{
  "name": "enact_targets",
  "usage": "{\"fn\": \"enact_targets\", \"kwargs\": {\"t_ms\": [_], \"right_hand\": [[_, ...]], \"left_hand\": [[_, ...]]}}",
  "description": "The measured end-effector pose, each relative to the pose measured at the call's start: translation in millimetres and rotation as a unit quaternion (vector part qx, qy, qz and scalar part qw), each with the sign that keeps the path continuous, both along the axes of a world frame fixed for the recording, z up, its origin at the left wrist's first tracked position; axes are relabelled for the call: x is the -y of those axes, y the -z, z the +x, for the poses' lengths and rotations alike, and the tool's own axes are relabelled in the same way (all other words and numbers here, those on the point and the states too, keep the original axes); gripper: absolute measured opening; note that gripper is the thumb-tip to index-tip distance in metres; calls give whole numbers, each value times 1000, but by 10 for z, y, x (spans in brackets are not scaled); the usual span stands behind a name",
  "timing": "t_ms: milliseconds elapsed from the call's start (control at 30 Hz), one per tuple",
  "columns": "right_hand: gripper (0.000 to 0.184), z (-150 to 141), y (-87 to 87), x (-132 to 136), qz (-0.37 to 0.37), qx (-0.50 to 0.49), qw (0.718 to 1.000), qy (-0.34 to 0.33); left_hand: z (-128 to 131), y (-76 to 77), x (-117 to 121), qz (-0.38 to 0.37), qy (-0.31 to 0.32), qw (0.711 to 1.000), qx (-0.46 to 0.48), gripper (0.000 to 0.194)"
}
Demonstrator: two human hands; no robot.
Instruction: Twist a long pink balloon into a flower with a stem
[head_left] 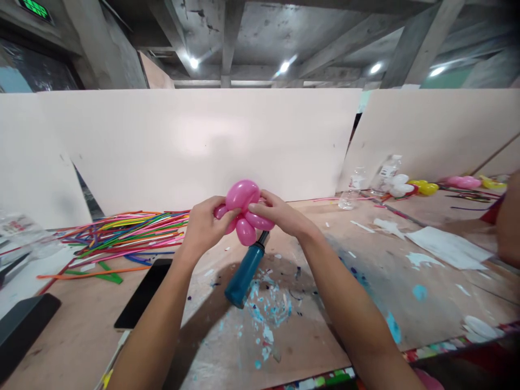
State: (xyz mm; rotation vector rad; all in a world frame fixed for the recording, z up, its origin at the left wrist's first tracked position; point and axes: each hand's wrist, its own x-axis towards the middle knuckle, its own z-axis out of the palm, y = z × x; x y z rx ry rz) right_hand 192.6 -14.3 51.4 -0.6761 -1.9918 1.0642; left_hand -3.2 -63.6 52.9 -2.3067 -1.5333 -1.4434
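Both hands hold a pink twisted balloon (244, 194) above the middle of the table, its round lobes bunched like a flower. My left hand (207, 225) grips it from the left, with the thumb pressed near the centre. From the right, my right hand (280, 212) pinches it, thumb at the middle and fingers behind the lobes. Below the balloon a teal balloon pump (246, 273) lies on the table, its nozzle end partly covered by the balloon. The balloon's back side is hidden.
Many uninflated long balloons (142, 230) lie in a pile at left, near a black phone (144, 292) with a cable. Clear plastic bottles (385, 173) and a white balloon flower (400, 186) stand at back right. White paper (449, 246) lies right. Another person's arm (509, 222) shows at the right edge.
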Motion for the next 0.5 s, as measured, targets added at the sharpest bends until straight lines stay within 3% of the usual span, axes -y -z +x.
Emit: {"fn": "enact_targets", "kwargs": {"t_ms": [133,333,500], "right_hand": [[45,-22,-21,33,17,-42,999,-7],[64,-53,9,50,135,-47,990,-4],[76,-88,43,54,217,-39,975,22]], "left_hand": [[-6,1,-18,-22,-13,999,46,27],[-131,-15,-64,-111,83,977,160,32],[-194,64,-165,-159,112,951,239,40]]}}
